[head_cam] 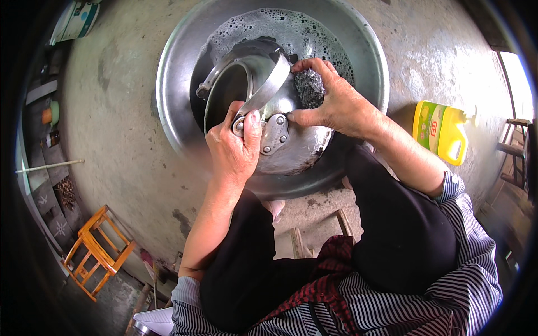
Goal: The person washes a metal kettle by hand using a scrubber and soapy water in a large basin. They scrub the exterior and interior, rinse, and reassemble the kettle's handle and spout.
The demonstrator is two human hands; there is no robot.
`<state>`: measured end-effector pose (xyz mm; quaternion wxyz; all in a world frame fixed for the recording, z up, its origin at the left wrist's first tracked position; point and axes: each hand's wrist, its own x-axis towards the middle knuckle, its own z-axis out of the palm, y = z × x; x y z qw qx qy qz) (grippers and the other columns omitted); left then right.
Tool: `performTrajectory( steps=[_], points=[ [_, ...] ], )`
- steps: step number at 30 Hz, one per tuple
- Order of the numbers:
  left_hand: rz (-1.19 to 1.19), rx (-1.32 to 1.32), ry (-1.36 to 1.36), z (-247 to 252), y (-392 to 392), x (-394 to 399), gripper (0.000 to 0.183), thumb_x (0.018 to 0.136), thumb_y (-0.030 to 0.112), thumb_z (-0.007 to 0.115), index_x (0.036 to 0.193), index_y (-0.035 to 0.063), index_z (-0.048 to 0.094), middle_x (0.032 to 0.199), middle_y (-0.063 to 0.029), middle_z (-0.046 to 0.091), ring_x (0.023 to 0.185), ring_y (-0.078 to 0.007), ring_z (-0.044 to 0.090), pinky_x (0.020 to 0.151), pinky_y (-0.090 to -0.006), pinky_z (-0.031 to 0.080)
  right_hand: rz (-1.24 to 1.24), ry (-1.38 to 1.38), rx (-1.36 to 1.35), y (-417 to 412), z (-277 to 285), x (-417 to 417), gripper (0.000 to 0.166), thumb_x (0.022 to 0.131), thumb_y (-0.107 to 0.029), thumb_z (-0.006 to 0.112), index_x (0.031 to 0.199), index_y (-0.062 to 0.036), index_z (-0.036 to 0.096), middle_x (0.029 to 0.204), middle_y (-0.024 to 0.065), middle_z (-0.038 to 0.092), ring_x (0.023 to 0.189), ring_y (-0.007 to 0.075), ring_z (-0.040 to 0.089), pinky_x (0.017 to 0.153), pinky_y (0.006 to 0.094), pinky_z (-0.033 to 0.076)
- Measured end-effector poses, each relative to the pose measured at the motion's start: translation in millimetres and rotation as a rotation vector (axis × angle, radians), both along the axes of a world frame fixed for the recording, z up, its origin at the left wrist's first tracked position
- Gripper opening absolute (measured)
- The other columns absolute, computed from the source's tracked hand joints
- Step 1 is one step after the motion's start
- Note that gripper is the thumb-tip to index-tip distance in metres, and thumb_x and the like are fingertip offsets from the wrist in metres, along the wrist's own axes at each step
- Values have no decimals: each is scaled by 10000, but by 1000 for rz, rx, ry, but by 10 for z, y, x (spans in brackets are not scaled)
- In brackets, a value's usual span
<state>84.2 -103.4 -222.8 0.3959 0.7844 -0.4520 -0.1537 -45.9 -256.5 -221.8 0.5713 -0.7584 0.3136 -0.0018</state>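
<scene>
A large metal basin (172, 113) holds dark, sudsy water (273, 25). In it lies a tilted metal kettle (302, 143) with a flat strap handle (269, 82) and a riveted bracket (275, 134). The kettle's round opening (225, 98) faces left, and dark stains mark its lower side. My left hand (235, 143) grips the strap handle at its pivot, thumb beside the bracket. My right hand (332, 96) curls around a steel wool scourer (309, 88) held against the kettle's wall. The thumb of that hand rests near the bracket.
On the concrete floor right of the basin lies a yellow detergent jug (439, 132) with a pump top. An orange wooden chair (98, 252) is at lower left, and a bucket (77, 23) at upper left. A dark wooden stool (515, 155) is at the right rim.
</scene>
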Motion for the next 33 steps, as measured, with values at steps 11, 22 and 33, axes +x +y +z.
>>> performTrajectory(
  steps=[11, 22, 33],
  points=[
    [13, -26, -92, -35, -11, -31, 290, 870, 235, 479, 833, -31, 588, 586, -135, 583, 547, -323, 595, 502, -357, 459, -20, -11, -27, 9, -22, -3, 670, 630, -252, 727, 1190, -75, 406, 1171, 153, 433, 1186, 272, 374, 1025, 370, 259],
    [20, 19, -91, -60, -1, -64, 277, 867, 237, 488, 831, -22, 580, 571, -136, 568, 526, -321, 584, 483, -359, 446, -50, -109, 57, -5, -174, -70, 593, 655, -143, 676, 1184, -75, 416, 1185, 118, 437, 1198, 221, 347, 1036, 343, 215],
    [70, 10, -122, -55, -10, -131, 277, 862, 242, 489, 848, -22, 572, 565, -141, 563, 534, -328, 585, 500, -363, 451, -9, -33, -27, 18, -113, -50, 677, 638, -229, 712, 1211, -80, 383, 1160, 166, 412, 1167, 279, 372, 1012, 372, 274]
  ],
)
